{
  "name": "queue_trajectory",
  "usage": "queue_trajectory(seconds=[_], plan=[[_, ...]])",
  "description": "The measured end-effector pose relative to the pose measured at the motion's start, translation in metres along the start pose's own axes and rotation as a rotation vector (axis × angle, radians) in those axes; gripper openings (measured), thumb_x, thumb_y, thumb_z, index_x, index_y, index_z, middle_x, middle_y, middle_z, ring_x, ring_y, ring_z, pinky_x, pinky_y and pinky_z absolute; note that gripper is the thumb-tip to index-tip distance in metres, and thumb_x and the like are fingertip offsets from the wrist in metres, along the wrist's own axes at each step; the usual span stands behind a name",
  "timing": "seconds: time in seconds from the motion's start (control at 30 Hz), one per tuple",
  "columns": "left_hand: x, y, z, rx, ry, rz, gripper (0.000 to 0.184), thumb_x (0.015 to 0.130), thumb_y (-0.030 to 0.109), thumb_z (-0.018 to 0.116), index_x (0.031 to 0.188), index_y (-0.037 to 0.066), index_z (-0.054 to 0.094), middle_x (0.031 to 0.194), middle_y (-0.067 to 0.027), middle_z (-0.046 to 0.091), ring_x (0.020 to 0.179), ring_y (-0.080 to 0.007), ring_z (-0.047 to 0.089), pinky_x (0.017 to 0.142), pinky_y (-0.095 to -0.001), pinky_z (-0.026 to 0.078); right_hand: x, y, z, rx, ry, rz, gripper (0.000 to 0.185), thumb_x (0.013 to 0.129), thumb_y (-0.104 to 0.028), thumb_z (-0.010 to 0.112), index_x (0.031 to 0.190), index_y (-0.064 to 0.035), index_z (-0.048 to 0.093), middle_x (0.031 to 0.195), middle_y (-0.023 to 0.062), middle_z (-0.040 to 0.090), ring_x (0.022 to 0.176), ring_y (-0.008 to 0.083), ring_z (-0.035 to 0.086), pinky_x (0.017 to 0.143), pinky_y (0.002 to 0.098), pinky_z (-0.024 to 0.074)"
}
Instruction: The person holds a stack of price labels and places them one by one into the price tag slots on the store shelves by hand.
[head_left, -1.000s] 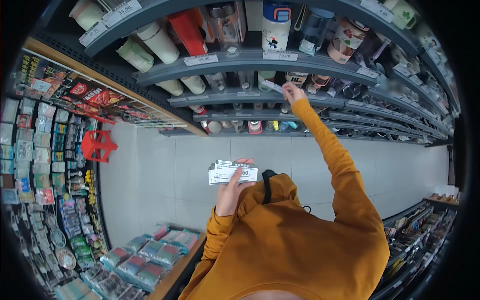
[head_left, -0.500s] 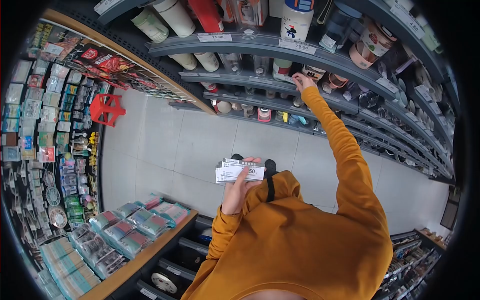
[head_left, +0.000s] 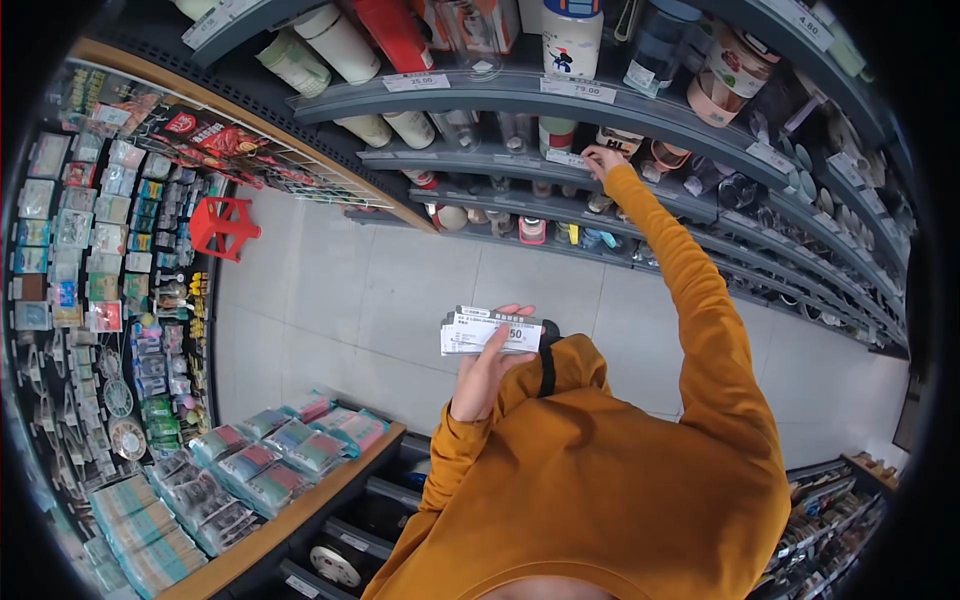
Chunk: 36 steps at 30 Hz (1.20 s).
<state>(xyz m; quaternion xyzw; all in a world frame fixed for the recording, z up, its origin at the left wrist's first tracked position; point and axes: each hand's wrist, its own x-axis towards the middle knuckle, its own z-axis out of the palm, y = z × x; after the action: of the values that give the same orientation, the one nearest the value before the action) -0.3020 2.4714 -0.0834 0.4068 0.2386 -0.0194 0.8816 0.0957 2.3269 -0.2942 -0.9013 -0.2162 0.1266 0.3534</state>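
Observation:
A fanned stack of white price labels [head_left: 475, 333] is held in my left hand [head_left: 484, 372], the thumb lying over the printed faces. My right hand [head_left: 603, 161] reaches out to the edge of a dark shelf [head_left: 510, 160], its fingers closed on the end of a white price label [head_left: 568, 158] that lies along the shelf front. Just behind those fingers stand a green and white cup [head_left: 557, 134] and a jar with dark lettering [head_left: 618, 141]. On the shelf above is a white bottle with a cartoon figure [head_left: 572, 45].
A red stool [head_left: 224, 229] stands on the grey floor at the left, beside a rack of hanging packets [head_left: 105, 240]. Wrapped packs [head_left: 250, 462] lie on a wood-edged display [head_left: 300, 512] at the lower left. More shelving [head_left: 820, 510] stands at the lower right.
My right hand has brought the white label from a slanted position down against the shelf front. The view has shifted, and my left hand still holds the stack.

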Motion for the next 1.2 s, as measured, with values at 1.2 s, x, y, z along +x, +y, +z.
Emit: queue_trajectory(seconds=[1.2], plan=[[0.032,0.022,-0.003,0.023,-0.142,0.037,0.054,0.093,0.013,0.050,0.143,0.004,0.029,0.142,-0.0162,0.041,0.122,-0.0289,0.051,0.092,-0.0357,0.048,-0.032,-0.037,0.007,-0.173,0.156,-0.194,0.020,0.089,-0.024,0.058,0.103,-0.0126,0.068,0.108,0.0052,0.061,0.094,0.0278,0.063,0.084,0.0391,0.0487]])
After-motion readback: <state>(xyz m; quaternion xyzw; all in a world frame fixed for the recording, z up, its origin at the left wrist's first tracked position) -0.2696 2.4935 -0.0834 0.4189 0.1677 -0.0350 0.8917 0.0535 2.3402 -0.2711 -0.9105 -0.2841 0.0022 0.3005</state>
